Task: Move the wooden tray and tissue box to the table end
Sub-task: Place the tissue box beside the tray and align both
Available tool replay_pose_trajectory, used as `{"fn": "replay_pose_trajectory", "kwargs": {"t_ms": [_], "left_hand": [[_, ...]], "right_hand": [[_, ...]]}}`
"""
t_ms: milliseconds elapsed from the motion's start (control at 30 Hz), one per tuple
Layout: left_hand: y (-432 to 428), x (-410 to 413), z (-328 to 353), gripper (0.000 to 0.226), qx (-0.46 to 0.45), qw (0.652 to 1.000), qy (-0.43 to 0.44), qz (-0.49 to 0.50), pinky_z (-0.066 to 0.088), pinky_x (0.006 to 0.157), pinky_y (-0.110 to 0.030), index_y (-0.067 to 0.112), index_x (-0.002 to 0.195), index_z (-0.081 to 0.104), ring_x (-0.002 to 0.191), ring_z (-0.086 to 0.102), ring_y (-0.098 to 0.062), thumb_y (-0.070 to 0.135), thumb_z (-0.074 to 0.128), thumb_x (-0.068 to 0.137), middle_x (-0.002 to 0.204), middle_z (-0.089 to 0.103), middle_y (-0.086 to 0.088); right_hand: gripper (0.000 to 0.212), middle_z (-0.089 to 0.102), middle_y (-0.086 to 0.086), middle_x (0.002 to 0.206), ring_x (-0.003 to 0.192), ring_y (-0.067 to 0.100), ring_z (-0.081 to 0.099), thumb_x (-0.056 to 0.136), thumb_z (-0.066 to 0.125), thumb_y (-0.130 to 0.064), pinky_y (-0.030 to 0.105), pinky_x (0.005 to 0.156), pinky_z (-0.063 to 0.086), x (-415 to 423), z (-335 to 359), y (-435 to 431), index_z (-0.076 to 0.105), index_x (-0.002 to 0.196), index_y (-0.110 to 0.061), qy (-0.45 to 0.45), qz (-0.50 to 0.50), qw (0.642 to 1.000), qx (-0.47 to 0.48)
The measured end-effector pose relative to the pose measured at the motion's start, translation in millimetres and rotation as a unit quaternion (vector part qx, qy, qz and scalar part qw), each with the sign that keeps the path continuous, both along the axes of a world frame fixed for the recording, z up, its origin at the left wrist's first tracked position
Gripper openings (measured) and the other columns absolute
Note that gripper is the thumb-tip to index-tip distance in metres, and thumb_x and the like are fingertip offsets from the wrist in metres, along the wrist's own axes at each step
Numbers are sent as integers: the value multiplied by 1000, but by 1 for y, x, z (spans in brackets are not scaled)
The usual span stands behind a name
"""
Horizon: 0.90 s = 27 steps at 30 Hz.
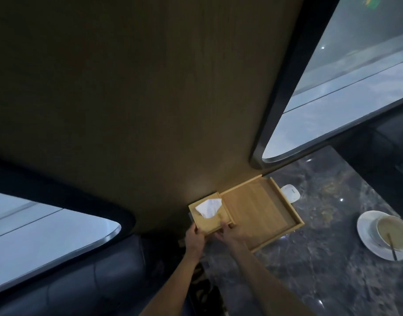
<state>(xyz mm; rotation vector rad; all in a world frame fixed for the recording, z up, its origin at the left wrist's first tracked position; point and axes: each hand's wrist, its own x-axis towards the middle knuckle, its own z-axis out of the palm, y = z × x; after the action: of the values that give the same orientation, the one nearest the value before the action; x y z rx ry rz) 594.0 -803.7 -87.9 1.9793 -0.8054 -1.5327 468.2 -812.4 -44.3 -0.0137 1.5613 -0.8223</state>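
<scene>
A square wooden tissue box point(209, 221) with a white tissue sticking out of its top stands at the far end of the dark marble table point(321, 270), against the wooden wall panel. My left hand point(194, 241) grips its near left corner. My right hand point(236, 231) holds its near right side. The flat wooden tray point(262, 210) lies directly to the right of the box, touching it, also against the wall. The tray is empty, and my right hand overlaps its near left corner.
A white cup with a stirrer on a white saucer point(364, 233) sits on the table's right side. A small white device point(291, 192) lies just beyond the tray's far right edge. Dark seats flank the table, and windows sit left and right of the wall panel.
</scene>
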Motion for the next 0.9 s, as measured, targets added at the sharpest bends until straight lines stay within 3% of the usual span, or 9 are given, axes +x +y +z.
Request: {"fn": "replay_pose_trajectory", "kwargs": {"t_ms": [133, 267, 333, 400, 467, 567, 633, 733, 900], "left_hand": [[-6, -1, 30, 31, 21, 999, 30, 11, 55, 95, -48, 23, 120, 62, 105, 66, -23, 9, 54, 93, 114, 69, -8], [-1, 4, 56, 36, 48, 990, 128, 46, 57, 90, -45, 19, 130, 53, 103, 67, -28, 8, 54, 95, 113, 68, -9], [-1, 7, 62, 40, 61, 986, 144, 61, 57, 85, -45, 15, 136, 47, 103, 66, -32, 11, 53, 96, 119, 66, -12], [-1, 6, 65, 45, 60, 986, 140, 71, 57, 78, -38, 15, 141, 39, 97, 65, -27, 12, 51, 97, 117, 62, -10], [-3, 3, 65, 41, 62, 988, 125, 59, 56, 72, -32, 12, 139, 43, 97, 64, -24, 10, 49, 98, 115, 63, -11], [-9, -2, 57, 37, 79, 991, 95, 51, 56, 77, -33, 10, 134, 51, 99, 62, -22, 4, 44, 98, 112, 63, -11], [-13, -2, 52, 39, 91, 991, 86, 45, 56, 85, -38, 9, 134, 50, 105, 61, -25, 1, 43, 97, 115, 63, -11], [-15, -1, 52, 39, 97, 992, 66, 40, 55, 93, -42, 7, 135, 50, 114, 60, -30, 2, 45, 96, 124, 60, -14], [-15, -2, 51, 35, 92, 993, 57, 41, 55, 87, -40, 5, 131, 53, 101, 60, -24, 1, 46, 96, 94, 61, -1]], "right_hand": [[18, 64, 21, 102, 82, 27, 65, 92, 55, -9, 32, 67, 60, -6, -10, -4, 58, 104, 4, 30, 74, 996, -27], [16, 61, 20, 92, 64, 25, 67, 96, 48, -10, 24, 43, 55, -16, -7, 3, 50, 109, -1, -44, 24, 999, 6], [23, 65, 19, 96, 75, 29, 67, 94, 51, -17, 34, 61, 61, -40, -8, 15, 55, 112, -5, 88, 19, 995, 32], [39, 66, 26, 108, 97, 42, 62, 87, 46, -28, 47, 86, 53, -70, -13, 35, 60, 116, -5, 334, 34, 938, 90], [57, 56, 38, 116, 108, 51, 53, 84, 40, -35, 52, 97, 43, -90, -20, 52, 52, 126, 1, 408, -25, 903, 134], [57, 49, 37, 124, 113, 49, 52, 82, 58, -30, 51, 93, 44, -98, -32, 62, 38, 133, -13, 242, -45, 963, 109], [46, 57, 26, 107, 99, 41, 60, 82, 64, -19, 50, 79, 54, -100, -42, 65, 41, 121, -17, 149, -37, 985, 74], [42, 63, 20, 103, 89, 40, 66, 81, 63, -17, 43, 60, 59, -104, -51, 62, 50, 122, -13, 163, -44, 984, 60], [42, 67, 19, 93, 73, 36, 69, 73, 60, -20, 47, 58, 61, -108, -62, 63, 56, 114, -12, 189, -26, 980, 58]]}}
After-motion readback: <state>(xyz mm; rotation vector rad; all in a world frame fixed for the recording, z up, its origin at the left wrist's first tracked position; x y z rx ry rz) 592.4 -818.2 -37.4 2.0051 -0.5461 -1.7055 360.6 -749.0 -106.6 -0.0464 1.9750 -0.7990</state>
